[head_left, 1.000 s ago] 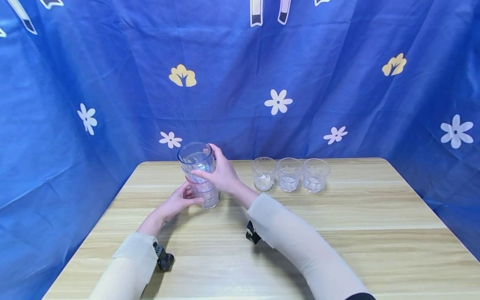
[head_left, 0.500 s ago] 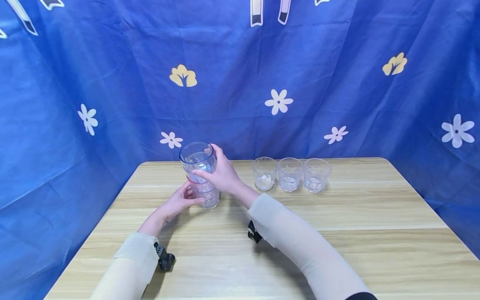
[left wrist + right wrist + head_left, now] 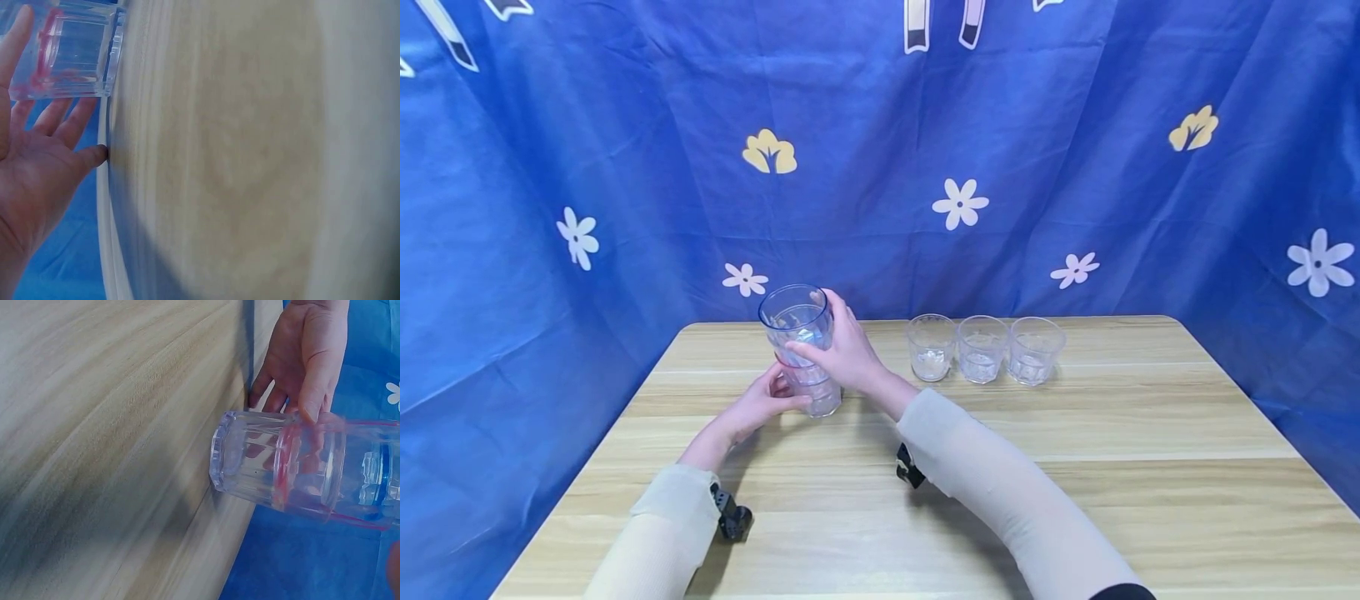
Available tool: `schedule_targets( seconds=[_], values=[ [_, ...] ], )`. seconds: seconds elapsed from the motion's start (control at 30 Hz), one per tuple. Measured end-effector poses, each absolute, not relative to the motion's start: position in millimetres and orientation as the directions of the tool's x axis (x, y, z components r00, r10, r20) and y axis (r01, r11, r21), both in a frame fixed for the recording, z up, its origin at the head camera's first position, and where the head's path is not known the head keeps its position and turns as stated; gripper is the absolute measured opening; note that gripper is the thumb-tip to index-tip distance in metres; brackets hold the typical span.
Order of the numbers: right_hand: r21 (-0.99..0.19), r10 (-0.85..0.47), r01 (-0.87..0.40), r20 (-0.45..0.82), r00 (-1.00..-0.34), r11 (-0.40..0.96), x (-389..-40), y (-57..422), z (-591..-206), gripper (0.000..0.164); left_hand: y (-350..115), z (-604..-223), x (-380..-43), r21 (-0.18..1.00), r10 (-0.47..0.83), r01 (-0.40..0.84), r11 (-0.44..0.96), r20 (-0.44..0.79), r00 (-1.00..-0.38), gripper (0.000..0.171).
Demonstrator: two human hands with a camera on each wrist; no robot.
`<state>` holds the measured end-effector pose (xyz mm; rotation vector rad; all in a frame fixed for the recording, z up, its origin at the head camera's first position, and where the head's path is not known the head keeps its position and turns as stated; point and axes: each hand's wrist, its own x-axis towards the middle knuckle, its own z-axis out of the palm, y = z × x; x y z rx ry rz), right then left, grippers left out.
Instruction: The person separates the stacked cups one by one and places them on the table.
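Observation:
Near the table's back left, a clear plastic tumbler with a blue rim (image 3: 784, 327) sits inside a clear tumbler with a red rim (image 3: 817, 387), the two forming an upright stack. My right hand (image 3: 844, 350) grips the upper, blue-rimmed tumbler from the right, thumb across its front. From the left, my left hand (image 3: 765, 400) holds the red-rimmed tumbler low down, thumb in front and fingers behind. In the right wrist view the base of the red-rimmed tumbler (image 3: 247, 450) is right at the tabletop, with the left hand (image 3: 306, 356) beside it.
Three short clear tumblers stand side by side at the back of the table: a left one (image 3: 931, 350), a middle one (image 3: 981, 352) and a right one (image 3: 1033, 353). Behind the wooden table (image 3: 1120, 467) hangs a blue curtain (image 3: 850, 208) printed with flowers.

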<state>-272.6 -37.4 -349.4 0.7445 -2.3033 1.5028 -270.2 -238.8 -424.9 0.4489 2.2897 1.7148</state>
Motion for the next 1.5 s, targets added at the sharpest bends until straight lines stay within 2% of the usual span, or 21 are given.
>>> schedule_targets(
  seconds=[0.23,0.5,0.77,0.93,1.2,1.5],
  values=[
    [-0.766,-0.242,-0.565,0.512,-0.824,0.306,-272.9,-38.8,-350.3,0.084,-238.6,-424.0,-270.2,0.961,0.382,0.092,0.262,-0.016,-0.924,0.078],
    [-0.731,-0.229,-0.558,0.51,-0.829,0.392,-274.5,-37.6,-349.7,0.086,-238.8,-422.7,-270.6,0.954,0.372,0.097,0.282,-0.016,-0.928,0.077],
    [-0.729,-0.222,-0.547,0.502,-0.836,0.413,-274.4,-38.3,-350.9,0.086,-239.1,-422.5,-270.3,0.952,0.374,0.098,0.289,-0.018,-0.927,0.078],
    [-0.747,-0.2,-0.531,0.494,-0.846,0.401,-273.8,-37.8,-350.5,0.087,-239.0,-422.4,-269.6,0.951,0.374,0.101,0.291,-0.016,-0.927,0.075],
    [-0.775,-0.221,-0.561,0.516,-0.828,0.291,-273.9,-40.4,-351.4,0.086,-237.8,-423.1,-269.5,0.957,0.388,0.099,0.271,-0.014,-0.922,0.08],
    [-0.764,-0.205,-0.562,0.524,-0.827,0.315,-274.4,-40.3,-348.8,0.084,-237.8,-423.3,-269.5,0.958,0.379,0.101,0.269,-0.009,-0.925,0.077]
  ],
)
